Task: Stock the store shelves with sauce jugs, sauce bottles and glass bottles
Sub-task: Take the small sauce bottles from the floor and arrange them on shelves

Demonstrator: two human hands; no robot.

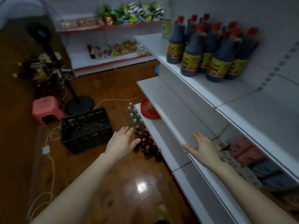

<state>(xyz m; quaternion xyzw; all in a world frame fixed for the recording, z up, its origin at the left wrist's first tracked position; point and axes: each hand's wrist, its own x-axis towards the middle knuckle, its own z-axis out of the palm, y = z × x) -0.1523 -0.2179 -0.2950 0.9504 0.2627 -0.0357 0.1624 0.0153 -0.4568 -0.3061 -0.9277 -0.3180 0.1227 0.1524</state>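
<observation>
Both arms reach forward over the wooden floor (100,88) and the white shelving on the right. The left hand (123,141) is flat with straight, spread fingers, its grip released and holding nothing. It hovers above the near edge of a cluster of small red-capped sauce bottles (148,143) standing on the floor just beside the lowest shelf (155,126). The right hand (203,149) is also flat with its grip released and holds nothing. It is stretched over the middle shelf (155,89); whether it touches the shelf cannot be told.

Beyond the sauce bottles, a row of clear glass bottles (133,117) stands on the floor. On the top shelf (150,42), far right, dark sauce jugs (202,50) with red caps and yellow labels stand upright in a group, with a tall pale bottle (166,26) behind them. A red round dish (149,109) lies at the far end of the lowest shelf.

A black crate (86,130) sits on the floor left of the bottles, with a pink stool (45,109) and a fan stand (80,104) farther left.
</observation>
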